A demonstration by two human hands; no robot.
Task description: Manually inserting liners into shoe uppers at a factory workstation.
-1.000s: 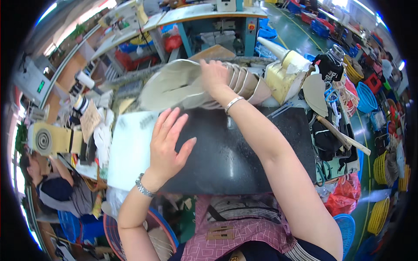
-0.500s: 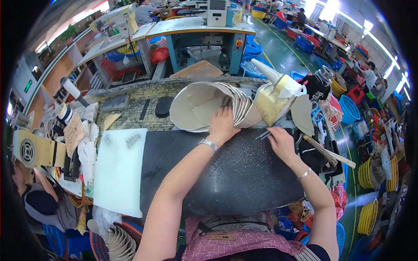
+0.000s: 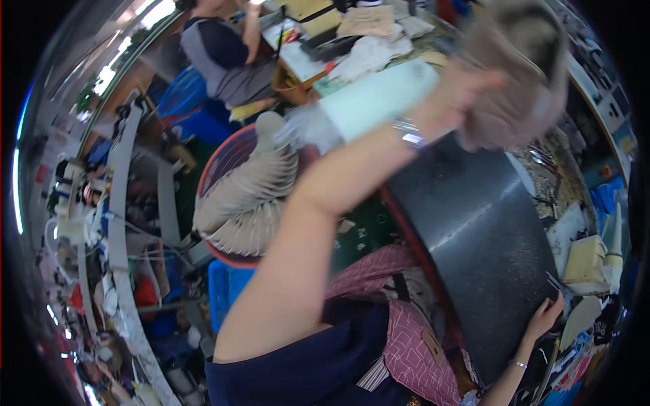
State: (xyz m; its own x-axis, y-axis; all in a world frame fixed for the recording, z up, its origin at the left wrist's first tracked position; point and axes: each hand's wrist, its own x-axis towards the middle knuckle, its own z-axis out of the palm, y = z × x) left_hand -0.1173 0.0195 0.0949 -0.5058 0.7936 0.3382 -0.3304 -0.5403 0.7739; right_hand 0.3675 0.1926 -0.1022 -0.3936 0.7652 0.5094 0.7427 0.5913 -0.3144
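Observation:
My left hand (image 3: 455, 91) is raised high over the dark work mat (image 3: 487, 230) and grips a blurred grey-brown stack of sole-shaped pieces (image 3: 518, 68). A bracelet sits on that wrist. Just behind the hand, a pale white sheet (image 3: 379, 95) lies at the mat's far end. My right hand (image 3: 546, 317) rests at the mat's edge at the lower right, fingers spread and holding nothing, next to a thin metal tool (image 3: 556, 284). Below my left arm stands a red basket (image 3: 218, 157) with a fanned stack of cream insoles (image 3: 247, 199) in it.
Another person in a striped top (image 3: 227, 51) sits at a cluttered bench at the top. A blue crate (image 3: 227, 291) stands under the basket. Cream foam blocks (image 3: 586, 260) lie beyond the mat at the right. Shelving and clutter fill the left side.
The view has swung to my left and tilted. My left hand has left the curved sheet on the mat and now holds a grey-brown stack up high. My right hand has dropped to the mat's edge.

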